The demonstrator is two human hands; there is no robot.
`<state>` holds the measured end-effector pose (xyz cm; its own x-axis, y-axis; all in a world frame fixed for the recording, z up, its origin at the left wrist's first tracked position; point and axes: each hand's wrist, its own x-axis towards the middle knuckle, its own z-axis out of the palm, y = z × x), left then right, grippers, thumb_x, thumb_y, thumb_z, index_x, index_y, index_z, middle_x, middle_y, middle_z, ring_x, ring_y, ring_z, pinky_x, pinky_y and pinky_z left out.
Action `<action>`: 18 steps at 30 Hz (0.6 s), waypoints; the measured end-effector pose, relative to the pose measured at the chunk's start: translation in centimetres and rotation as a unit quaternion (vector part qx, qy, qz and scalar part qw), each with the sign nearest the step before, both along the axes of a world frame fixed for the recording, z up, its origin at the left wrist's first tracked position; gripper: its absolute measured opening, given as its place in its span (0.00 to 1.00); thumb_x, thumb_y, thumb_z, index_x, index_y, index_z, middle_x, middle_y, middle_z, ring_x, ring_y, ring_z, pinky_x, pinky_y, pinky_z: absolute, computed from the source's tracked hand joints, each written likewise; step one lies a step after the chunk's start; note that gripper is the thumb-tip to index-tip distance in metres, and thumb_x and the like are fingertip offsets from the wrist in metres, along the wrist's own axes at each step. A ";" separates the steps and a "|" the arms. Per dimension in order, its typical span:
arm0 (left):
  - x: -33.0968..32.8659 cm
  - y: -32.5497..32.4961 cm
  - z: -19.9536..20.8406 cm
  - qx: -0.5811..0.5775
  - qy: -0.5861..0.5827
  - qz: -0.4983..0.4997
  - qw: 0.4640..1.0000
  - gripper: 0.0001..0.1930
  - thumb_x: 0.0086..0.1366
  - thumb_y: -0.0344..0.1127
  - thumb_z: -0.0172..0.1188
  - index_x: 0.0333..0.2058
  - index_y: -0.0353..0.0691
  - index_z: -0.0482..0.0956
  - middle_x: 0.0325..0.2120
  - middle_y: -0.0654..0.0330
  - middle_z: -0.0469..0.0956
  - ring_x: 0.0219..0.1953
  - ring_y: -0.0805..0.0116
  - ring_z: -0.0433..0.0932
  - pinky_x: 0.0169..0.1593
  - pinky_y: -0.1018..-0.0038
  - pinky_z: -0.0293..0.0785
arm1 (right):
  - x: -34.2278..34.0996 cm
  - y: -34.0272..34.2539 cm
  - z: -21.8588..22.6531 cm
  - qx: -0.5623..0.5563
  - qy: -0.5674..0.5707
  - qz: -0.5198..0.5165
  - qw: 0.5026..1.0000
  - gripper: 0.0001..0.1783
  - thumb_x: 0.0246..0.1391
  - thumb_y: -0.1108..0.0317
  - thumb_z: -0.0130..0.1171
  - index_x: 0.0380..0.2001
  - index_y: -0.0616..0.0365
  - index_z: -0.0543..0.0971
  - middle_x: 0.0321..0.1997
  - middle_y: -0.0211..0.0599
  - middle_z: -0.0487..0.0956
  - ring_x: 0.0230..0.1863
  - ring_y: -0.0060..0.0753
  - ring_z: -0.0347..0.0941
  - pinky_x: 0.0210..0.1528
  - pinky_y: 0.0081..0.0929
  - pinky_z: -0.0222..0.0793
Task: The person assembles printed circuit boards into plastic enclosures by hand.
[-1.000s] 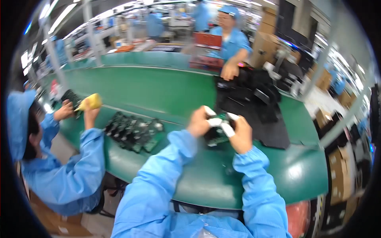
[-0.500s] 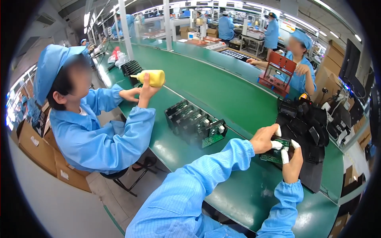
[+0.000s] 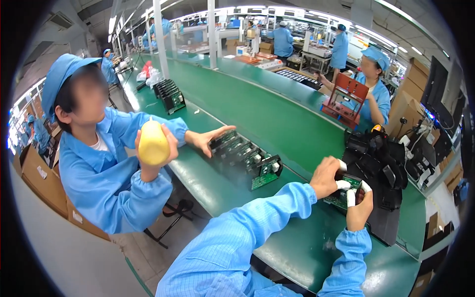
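Observation:
My left hand (image 3: 325, 178) and my right hand (image 3: 359, 210) are both closed around the edges of a green circuit board (image 3: 338, 199), above the green bench at the right. White finger cots cover several of my fingertips. My left thumb and right fingertips meet over the board and hide part of it. To the left stands a row of circuit boards with black parts (image 3: 242, 154); the nearest one shows its green face. Just right of my hands is a pile of black plastic housings (image 3: 373, 158).
At the left, a co-worker in blue holds a yellow squeeze bottle (image 3: 154, 143) and reaches over the row of boards. Another black rack-like row (image 3: 169, 96) stands farther along the bench. A red fixture (image 3: 346, 99) stands before a person opposite. A monitor (image 3: 438, 81) rises at the right.
The co-worker's yellow bottle has come left and lower, tipping toward me. Their other hand has reached out to the row of boards. My hands have hardly moved on the circuit board.

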<state>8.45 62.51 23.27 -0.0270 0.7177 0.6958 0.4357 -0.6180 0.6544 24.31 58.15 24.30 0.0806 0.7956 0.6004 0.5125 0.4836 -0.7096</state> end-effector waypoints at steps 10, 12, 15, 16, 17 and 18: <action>0.7 -3.4 2.9 -0.163 -0.277 -0.228 0.919 0.29 0.59 0.38 0.65 0.57 0.34 0.67 0.50 0.54 0.73 0.53 0.63 0.71 0.57 0.69 0.66 | -2.0 -0.5 0.8 0.211 -0.066 -0.135 0.966 0.26 0.44 0.76 0.66 0.50 0.60 0.74 0.46 0.44 0.74 0.46 0.44 0.72 0.50 0.35 0.68; 0.8 -2.5 1.8 -0.235 -0.349 -0.355 0.835 0.32 0.65 0.39 0.60 0.62 0.30 0.59 0.55 0.52 0.70 0.57 0.66 0.69 0.59 0.70 0.64 | -3.6 -1.3 1.0 0.225 -0.111 -0.077 0.965 0.34 0.36 0.76 0.68 0.52 0.59 0.74 0.45 0.45 0.75 0.46 0.48 0.71 0.49 0.37 0.69; -0.4 -0.1 0.7 -0.311 -0.424 -0.373 0.764 0.22 0.69 0.39 0.52 0.57 0.32 0.67 0.49 0.54 0.74 0.51 0.64 0.74 0.55 0.68 0.70 | -2.9 -2.2 1.6 0.132 0.001 0.099 0.986 0.32 0.44 0.72 0.68 0.55 0.61 0.71 0.45 0.45 0.75 0.45 0.42 0.74 0.49 0.34 0.71; -0.5 0.0 0.8 -0.313 -0.434 -0.399 0.745 0.21 0.70 0.40 0.50 0.55 0.32 0.68 0.48 0.55 0.75 0.49 0.64 0.74 0.54 0.67 0.70 | -1.6 -1.7 1.5 0.152 -0.032 0.025 0.988 0.31 0.48 0.68 0.66 0.56 0.62 0.70 0.48 0.44 0.74 0.45 0.39 0.75 0.49 0.33 0.71; -0.8 0.0 0.9 -0.313 -0.445 -0.419 0.727 0.20 0.71 0.42 0.48 0.54 0.33 0.69 0.47 0.56 0.75 0.48 0.64 0.74 0.53 0.67 0.71 | -0.8 -1.5 2.1 0.188 -0.026 -0.029 0.981 0.30 0.50 0.68 0.64 0.57 0.62 0.69 0.51 0.43 0.73 0.49 0.37 0.73 0.51 0.32 0.70; -0.9 -0.5 1.3 -0.315 -0.439 -0.421 0.728 0.21 0.72 0.44 0.46 0.54 0.32 0.69 0.47 0.56 0.75 0.49 0.66 0.74 0.53 0.68 0.71 | 0.1 -1.0 2.5 0.169 -0.041 -0.081 0.981 0.30 0.50 0.68 0.64 0.58 0.61 0.68 0.52 0.44 0.73 0.51 0.37 0.72 0.53 0.31 0.68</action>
<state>7.57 62.02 24.57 0.3715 0.9066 0.1999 -0.6821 0.1205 0.7212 24.41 57.12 26.79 0.1308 0.5308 0.8373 0.6502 0.5916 -0.4766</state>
